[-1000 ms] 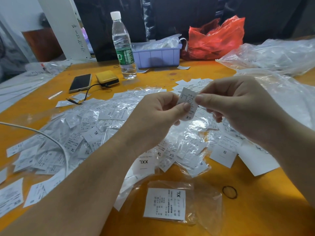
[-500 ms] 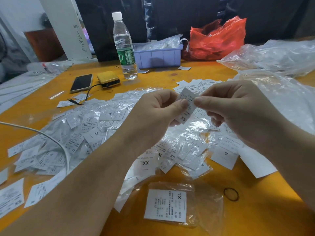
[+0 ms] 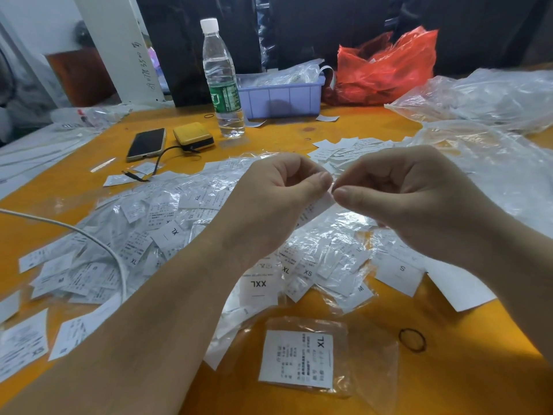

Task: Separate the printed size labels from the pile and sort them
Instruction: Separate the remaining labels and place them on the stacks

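Above the heap of size labels (image 3: 167, 235), both hands meet on one small label (image 3: 321, 205).

Left hand (image 3: 278, 202) and right hand (image 3: 410, 196) each have the fingers curled in and the thumb pressed forward, their grips closed on the same white label, which hangs tilted between the thumbs over the pile; its print cannot be read. Beneath them the loose labels and clear plastic sleeves spread across the orange tabletop (image 3: 478, 369), with XL, XXL, SX, M and S showing. Nearest the viewer lies a bagged XL label (image 3: 296, 359), a black rubber band (image 3: 412, 339) just beside it. Farther back stand a water bottle (image 3: 221, 82), a phone (image 3: 146, 144), a yellow case (image 3: 194, 136), a lilac tray (image 3: 281, 95) and a red plastic bag (image 3: 386, 65).
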Demonstrator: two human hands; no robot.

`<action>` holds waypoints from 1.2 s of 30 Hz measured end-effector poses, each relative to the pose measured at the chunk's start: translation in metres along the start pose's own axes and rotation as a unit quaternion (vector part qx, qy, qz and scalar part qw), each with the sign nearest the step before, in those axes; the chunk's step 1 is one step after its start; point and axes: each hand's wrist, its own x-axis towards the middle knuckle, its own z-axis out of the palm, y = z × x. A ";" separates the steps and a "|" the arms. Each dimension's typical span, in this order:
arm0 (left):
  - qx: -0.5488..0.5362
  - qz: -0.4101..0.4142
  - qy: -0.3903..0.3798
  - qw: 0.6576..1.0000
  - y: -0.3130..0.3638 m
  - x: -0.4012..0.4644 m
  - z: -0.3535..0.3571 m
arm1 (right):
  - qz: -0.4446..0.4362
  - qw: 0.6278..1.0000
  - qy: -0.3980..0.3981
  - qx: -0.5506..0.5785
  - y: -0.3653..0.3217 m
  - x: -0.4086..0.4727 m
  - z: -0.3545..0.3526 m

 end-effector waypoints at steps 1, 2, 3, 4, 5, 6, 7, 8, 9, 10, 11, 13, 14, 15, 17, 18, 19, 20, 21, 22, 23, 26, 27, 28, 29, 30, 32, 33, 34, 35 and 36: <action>0.028 0.007 0.007 1.000 -0.001 0.000 0.000 | -0.003 1.000 0.002 0.002 0.000 0.000 -0.002; 0.066 0.014 0.014 0.998 -0.003 0.001 0.000 | -0.003 1.000 -0.004 0.004 0.000 0.000 -0.003; 0.105 0.019 0.020 0.994 -0.004 0.001 0.000 | 0.002 1.000 -0.025 0.009 0.000 0.000 -0.004; 0.136 0.019 0.025 0.990 -0.006 0.001 0.000 | 0.008 0.998 -0.065 0.011 -0.002 -0.001 -0.004; 0.155 0.016 0.029 0.987 -0.008 0.001 0.000 | 0.013 0.993 -0.116 0.000 -0.003 -0.003 -0.002; 0.166 0.009 0.031 0.986 -0.009 0.001 0.000 | 0.015 0.986 -0.166 -0.029 -0.005 -0.005 0.001; 0.175 0.003 0.034 0.984 -0.010 0.001 -0.001 | 0.018 0.977 -0.204 -0.067 -0.007 -0.007 0.004; 0.183 -0.003 0.036 0.982 -0.011 0.002 -0.001 | 0.022 0.967 -0.231 -0.102 -0.008 -0.008 0.008; 0.189 -0.008 0.036 0.981 -0.012 0.003 -0.002 | 0.028 0.959 -0.252 -0.126 -0.010 -0.009 0.010; 0.193 -0.014 0.034 0.981 -0.013 0.004 -0.002 | 0.037 0.951 -0.272 -0.142 -0.011 -0.009 0.013; 0.196 -0.022 0.032 0.980 -0.013 0.004 -0.002 | 0.046 0.943 -0.290 -0.157 -0.012 -0.010 0.015; 0.203 -0.036 0.025 0.978 -0.014 0.004 -0.002 | 0.062 0.929 -0.312 -0.188 -0.013 -0.010 0.019; 0.208 -0.039 0.022 0.977 -0.014 0.004 -0.002 | 0.066 0.926 -0.313 -0.199 -0.013 -0.010 0.020; 0.213 -0.039 0.021 0.976 -0.014 0.003 -0.001 | 0.069 0.926 -0.310 -0.203 -0.013 -0.010 0.021; 0.219 -0.039 0.018 0.975 -0.013 0.003 -0.002 | 0.073 0.931 -0.294 -0.205 -0.012 -0.009 0.020; 0.222 -0.039 0.017 0.974 -0.012 0.002 -0.002 | 0.078 0.933 -0.285 -0.207 -0.010 -0.009 0.019; 0.226 -0.041 0.016 0.973 -0.012 0.002 -0.002 | 0.084 0.934 -0.277 -0.209 -0.009 -0.009 0.017; 0.230 -0.043 0.017 0.972 -0.012 0.001 -0.003 | 0.089 0.935 -0.271 -0.209 -0.008 -0.008 0.016; 0.239 -0.045 0.019 0.970 -0.012 0.001 -0.003 | 0.092 0.936 -0.267 -0.209 -0.006 -0.008 0.015; 0.251 -0.046 0.022 0.967 -0.011 0.000 -0.003 | 0.093 0.937 -0.264 -0.209 -0.005 -0.007 0.015; 0.266 -0.048 0.024 0.962 -0.011 0.000 -0.003 | 0.094 0.937 -0.262 -0.210 -0.004 -0.007 0.015; 0.315 -0.060 0.027 0.947 -0.011 0.001 -0.004 | 0.095 0.938 -0.262 -0.208 -0.002 -0.006 0.015; 0.333 -0.063 0.030 0.940 -0.012 0.002 -0.005 | 0.098 0.938 -0.263 -0.204 -0.002 -0.006 0.015; 0.352 -0.064 0.035 0.933 -0.013 0.002 -0.006 | 0.101 0.938 -0.265 -0.198 -0.002 -0.006 0.014; 0.370 -0.061 0.043 0.926 -0.013 0.002 -0.007 | 0.104 0.938 -0.267 -0.193 -0.001 -0.005 0.014; 0.387 -0.055 0.050 0.919 -0.013 0.003 -0.007 | 0.107 0.939 -0.269 -0.188 -0.001 -0.005 0.013; 0.412 -0.043 0.057 0.908 -0.014 0.003 -0.006 | 0.110 0.940 -0.269 -0.181 0.001 -0.005 0.013; 0.418 -0.038 0.058 0.906 -0.013 0.003 -0.005 | 0.107 0.940 -0.269 -0.182 0.002 -0.005 0.012; 0.419 -0.035 0.058 0.906 -0.013 0.003 -0.004 | 0.104 0.940 -0.270 -0.184 0.002 -0.005 0.012; 0.416 -0.029 0.058 0.907 -0.013 0.003 -0.004 | 0.098 0.939 -0.270 -0.187 0.003 -0.005 0.012; 0.410 -0.023 0.056 0.910 -0.012 0.002 -0.004 | 0.092 0.940 -0.267 -0.192 0.004 -0.005 0.011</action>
